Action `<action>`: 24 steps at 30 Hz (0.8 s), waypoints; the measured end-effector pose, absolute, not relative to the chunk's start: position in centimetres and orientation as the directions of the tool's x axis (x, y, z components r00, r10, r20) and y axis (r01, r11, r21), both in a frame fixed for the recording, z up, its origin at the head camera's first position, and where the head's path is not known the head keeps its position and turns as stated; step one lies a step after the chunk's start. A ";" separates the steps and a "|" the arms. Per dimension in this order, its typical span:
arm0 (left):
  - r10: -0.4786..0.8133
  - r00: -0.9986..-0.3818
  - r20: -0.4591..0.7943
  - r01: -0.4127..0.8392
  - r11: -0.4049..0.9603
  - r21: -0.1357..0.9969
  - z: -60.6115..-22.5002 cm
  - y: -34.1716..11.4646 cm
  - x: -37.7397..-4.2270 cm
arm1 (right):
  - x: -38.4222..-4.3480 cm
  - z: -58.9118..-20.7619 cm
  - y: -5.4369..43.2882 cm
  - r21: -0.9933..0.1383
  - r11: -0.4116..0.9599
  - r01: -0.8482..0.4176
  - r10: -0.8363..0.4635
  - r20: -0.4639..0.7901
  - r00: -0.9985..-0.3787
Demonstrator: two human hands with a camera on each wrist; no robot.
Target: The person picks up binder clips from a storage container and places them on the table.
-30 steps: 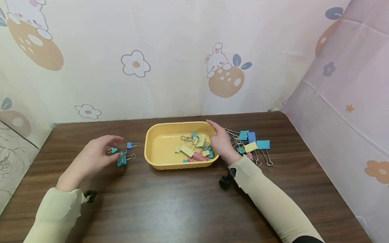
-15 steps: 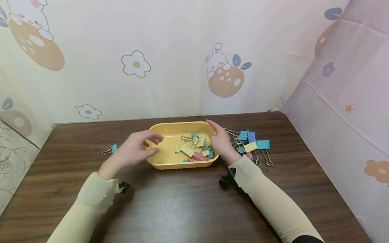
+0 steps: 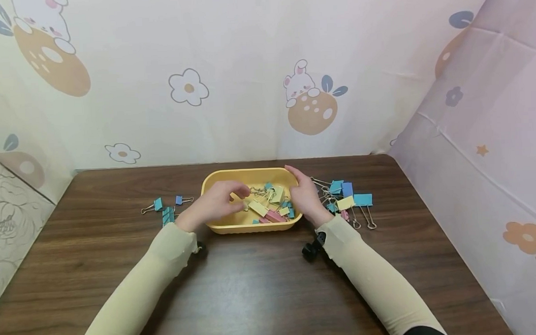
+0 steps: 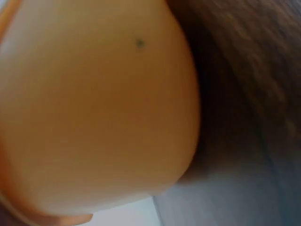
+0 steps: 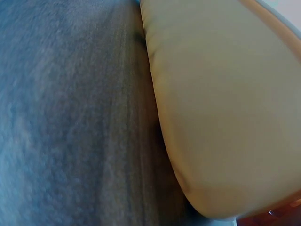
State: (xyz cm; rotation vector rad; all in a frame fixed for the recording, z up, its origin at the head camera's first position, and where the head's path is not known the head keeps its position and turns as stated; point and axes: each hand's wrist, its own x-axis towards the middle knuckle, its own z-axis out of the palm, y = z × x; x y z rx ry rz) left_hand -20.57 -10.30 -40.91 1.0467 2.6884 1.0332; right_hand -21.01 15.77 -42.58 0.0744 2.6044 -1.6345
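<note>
My left hand (image 3: 216, 204) hangs over the left half of a yellow plastic tray (image 3: 215, 178), fingers loosely bent and thumb apart, nothing between them. Its fingertips are just left of a pile of binder clips (image 3: 257, 208) in yellow, pink and blue in the tray. At the tray's right end my right hand (image 3: 306, 198) holds the rim, with a finger along the far right corner; its other fingers are mostly hidden. In the left wrist view the left hand (image 4: 99, 108) fills most of the picture, and the right hand (image 5: 230, 108) does likewise in the right wrist view.
Left of the tray lie a light-blue binder clip (image 3: 158, 204), a small blue binder clip (image 3: 178, 200) and teal binder clips (image 3: 168, 215). A heap of larger clips (image 3: 345, 202) lies right of the tray. A patterned curtain (image 3: 248, 114) hangs behind the brown table (image 3: 236, 287).
My left hand has moved right, from over the loose clips at the left to over the tray, and those clips are uncovered again. The right hand and tray stay put.
</note>
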 end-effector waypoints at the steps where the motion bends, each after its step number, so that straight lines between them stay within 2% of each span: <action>1: 0.620 -0.770 0.151 0.566 0.556 0.609 -41.1 -10.2 -20.6 | -21.0 -42.6 15.7 -0.898 0.433 0.078 0.007 -0.083 -0.996; 5: 0.617 -0.781 0.103 0.569 0.632 0.527 -41.5 -9.9 -20.8 | -21.0 -42.4 15.7 -0.903 0.422 0.084 0.013 -0.087 -0.996; 10: 0.645 -0.761 0.076 0.613 0.675 0.410 -41.7 -9.5 -20.8 | -21.0 -42.4 15.9 -0.901 0.426 0.079 0.013 -0.081 -0.997; 24: 0.624 -0.775 0.095 0.614 0.710 0.345 -42.0 -9.4 -20.5 | -21.0 -42.5 15.7 -0.899 0.433 0.062 -0.010 -0.073 -0.997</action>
